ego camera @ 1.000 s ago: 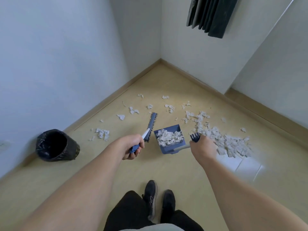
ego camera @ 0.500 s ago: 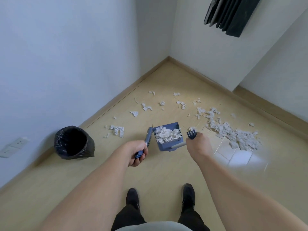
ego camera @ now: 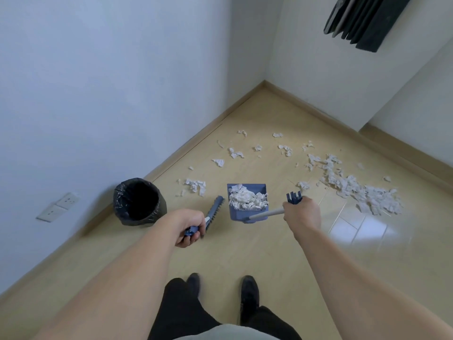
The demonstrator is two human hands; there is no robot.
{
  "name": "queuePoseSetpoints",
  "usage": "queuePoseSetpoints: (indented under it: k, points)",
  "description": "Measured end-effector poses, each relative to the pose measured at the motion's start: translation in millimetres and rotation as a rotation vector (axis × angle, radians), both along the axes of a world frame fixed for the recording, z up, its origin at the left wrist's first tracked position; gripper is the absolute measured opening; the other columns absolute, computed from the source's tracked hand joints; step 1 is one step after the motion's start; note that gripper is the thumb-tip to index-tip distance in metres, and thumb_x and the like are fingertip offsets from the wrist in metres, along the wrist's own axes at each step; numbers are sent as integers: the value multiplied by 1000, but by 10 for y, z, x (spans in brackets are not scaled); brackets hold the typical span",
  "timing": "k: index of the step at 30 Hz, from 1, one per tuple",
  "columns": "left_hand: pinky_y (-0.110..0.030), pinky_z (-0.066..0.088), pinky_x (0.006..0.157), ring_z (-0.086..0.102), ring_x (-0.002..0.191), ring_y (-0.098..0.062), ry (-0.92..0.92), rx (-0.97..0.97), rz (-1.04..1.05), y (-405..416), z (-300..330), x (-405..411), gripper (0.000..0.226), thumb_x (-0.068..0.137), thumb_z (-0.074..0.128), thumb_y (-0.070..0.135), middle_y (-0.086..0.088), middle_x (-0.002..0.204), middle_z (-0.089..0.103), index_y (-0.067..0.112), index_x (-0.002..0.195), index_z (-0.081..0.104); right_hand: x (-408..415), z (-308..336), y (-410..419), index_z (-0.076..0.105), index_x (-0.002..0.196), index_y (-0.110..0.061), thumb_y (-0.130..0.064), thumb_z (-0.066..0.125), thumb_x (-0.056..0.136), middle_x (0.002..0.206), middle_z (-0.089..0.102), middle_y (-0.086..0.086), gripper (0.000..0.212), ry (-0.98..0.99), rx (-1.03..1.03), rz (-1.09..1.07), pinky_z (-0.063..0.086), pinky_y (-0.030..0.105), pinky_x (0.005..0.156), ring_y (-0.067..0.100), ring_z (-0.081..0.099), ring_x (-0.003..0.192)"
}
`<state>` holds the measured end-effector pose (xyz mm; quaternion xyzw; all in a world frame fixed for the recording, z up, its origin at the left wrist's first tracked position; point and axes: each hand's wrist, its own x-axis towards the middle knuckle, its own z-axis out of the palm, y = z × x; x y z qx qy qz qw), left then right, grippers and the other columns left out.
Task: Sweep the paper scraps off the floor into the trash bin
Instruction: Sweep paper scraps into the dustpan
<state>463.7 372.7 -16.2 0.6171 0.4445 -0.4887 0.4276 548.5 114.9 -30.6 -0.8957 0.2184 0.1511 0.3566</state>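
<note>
My left hand (ego camera: pixel 190 227) grips the handle of a blue hand brush (ego camera: pixel 214 210), whose bristle head points away from me. My right hand (ego camera: pixel 302 215) grips the pale handle of a blue dustpan (ego camera: pixel 246 188) that is heaped with white paper scraps (ego camera: pixel 247 201); the handle's comb end sticks out above my fist. The dustpan is held above the floor, right of the brush. A round bin lined with a black bag (ego camera: pixel 137 201) stands against the left wall, left of the brush. More scraps (ego camera: pixel 362 190) lie in a long pile on the floor to the right.
Smaller scraps (ego camera: pixel 196 186) are scattered toward the corner between the walls. A skirting board (ego camera: pixel 203 138) runs along the walls. Wall sockets (ego camera: pixel 58 207) sit low on the left wall. My two dark shoes (ego camera: pixel 248 293) stand on the pale wooden floor below my hands.
The view has turned left, so the bin now sits nearer my hands. Both hands have carried the brush and the loaded dustpan toward the bin. My feet have shifted.
</note>
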Motion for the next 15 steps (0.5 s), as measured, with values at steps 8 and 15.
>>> queuePoseSetpoints:
  k: [8, 15]
  points:
    - [-13, 27, 49, 40, 41, -6, 58, -11, -167, 1102, -166, -486, 5, 86, 52, 10, 1, 58, 47, 7, 90, 53, -745, 27, 1112, 60, 91, -13, -26, 57, 85, 83, 62, 5, 15, -43, -84, -108, 47, 33, 66, 29, 62, 78]
    - [-13, 28, 48, 40, 42, -6, 89, -64, -229, 1725, -57, -930, 9, 85, 52, 12, 1, 57, 48, 8, 93, 54, -1397, 137, 1777, 57, 87, -15, -31, 53, 90, 79, 57, 2, 16, -59, -163, -53, 41, 31, 64, 28, 57, 75]
